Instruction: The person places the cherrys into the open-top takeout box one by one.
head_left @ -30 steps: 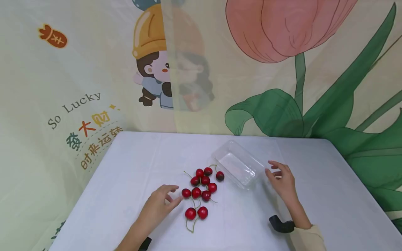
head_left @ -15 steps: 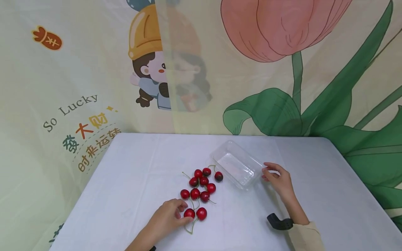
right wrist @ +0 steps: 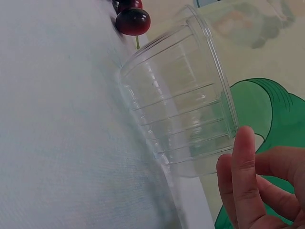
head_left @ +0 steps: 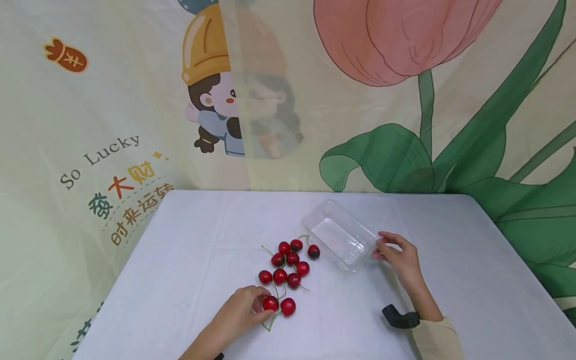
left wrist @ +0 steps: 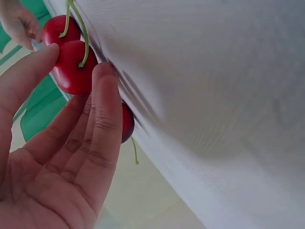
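My left hand (head_left: 243, 309) pinches a red cherry (head_left: 270, 303) between thumb and fingers, near the front of the group. A second cherry (head_left: 288, 307) lies just to its right, and their green stems meet. The left wrist view shows the thumb on one side of the pinched cherry (left wrist: 74, 71) and a finger on the other. At the right corner of a transparent plastic box (head_left: 353, 255), my right hand (head_left: 402, 262) holds the rim with its fingertips. Part of that grip is hidden in the right wrist view, where a finger overlaps the box's rim (right wrist: 224, 90).
Several more cherries (head_left: 292, 258) lie loosely grouped between the left hand and the box, some with stems. A white cloth covers the table (head_left: 202, 240). Behind its far edge hangs a printed curtain (head_left: 279, 175). Each wrist wears a black band (head_left: 400, 318).
My left hand has come down toward the front and right, from beside the middle cherries onto a front one. My right hand has shifted slightly left onto the box's corner.
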### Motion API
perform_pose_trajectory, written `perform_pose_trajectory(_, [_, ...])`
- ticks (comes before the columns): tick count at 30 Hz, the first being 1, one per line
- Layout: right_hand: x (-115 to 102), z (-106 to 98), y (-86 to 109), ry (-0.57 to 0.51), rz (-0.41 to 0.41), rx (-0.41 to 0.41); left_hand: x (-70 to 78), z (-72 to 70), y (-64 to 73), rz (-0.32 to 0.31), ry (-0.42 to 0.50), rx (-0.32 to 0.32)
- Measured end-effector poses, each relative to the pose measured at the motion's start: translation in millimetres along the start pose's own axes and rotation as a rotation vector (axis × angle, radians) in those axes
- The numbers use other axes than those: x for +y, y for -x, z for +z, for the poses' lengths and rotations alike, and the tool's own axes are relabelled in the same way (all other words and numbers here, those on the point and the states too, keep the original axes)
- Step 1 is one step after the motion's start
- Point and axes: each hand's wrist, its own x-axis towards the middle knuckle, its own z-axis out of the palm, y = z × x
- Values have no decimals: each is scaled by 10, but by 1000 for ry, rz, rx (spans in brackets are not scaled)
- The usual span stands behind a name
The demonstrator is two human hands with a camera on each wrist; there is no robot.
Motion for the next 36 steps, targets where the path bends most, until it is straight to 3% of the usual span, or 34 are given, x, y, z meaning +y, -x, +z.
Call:
perform_pose_trajectory(6, [19,-25,2,-18,3,-6,24,-40,42,-9,63,3])
perform_pose_trajectory(13, [32,-14,25,-42,-25,9,191,-143,170,-40,105,22])
perform_pose_trajectory(18, [47,-11,18,-38,-40,-2,345,-229,195,40,86,102])
perform_pose_trajectory(24, [29,-21,9,-3,-40,0,470,-245,101,179,69,223])
perform_pose_trajectory(36, [-8,-7,2,55,19,26,598,-275,-240,267,117,281])
